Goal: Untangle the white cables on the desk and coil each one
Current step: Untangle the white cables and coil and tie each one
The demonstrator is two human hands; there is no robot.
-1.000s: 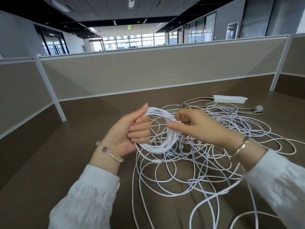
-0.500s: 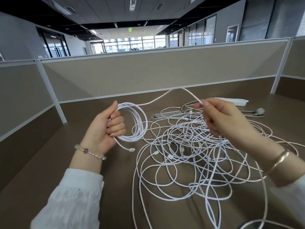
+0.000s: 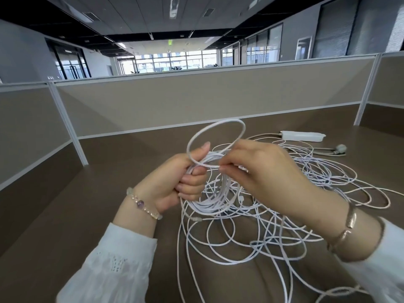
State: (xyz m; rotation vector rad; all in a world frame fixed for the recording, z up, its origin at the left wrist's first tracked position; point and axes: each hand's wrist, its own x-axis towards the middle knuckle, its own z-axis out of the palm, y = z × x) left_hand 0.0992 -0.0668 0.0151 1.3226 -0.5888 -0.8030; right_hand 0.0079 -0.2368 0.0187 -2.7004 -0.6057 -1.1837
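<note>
Currently your left hand (image 3: 175, 182) clenches the coil (image 3: 215, 193) upright above the desk (image 3: 65, 215); your right hand (image 3: 260, 171) pinches a fresh loop (image 3: 215, 132) just beside it, tangle (image 3: 273, 226) trailing right and below.

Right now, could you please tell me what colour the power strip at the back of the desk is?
White, in the head view: the power strip.

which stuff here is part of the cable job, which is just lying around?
In the job:
- coil, gripped by left hand
- new loop, pinched by right hand
- tangled cables on desk

Lying about:
- power strip
- its grey plug
- partition
</note>
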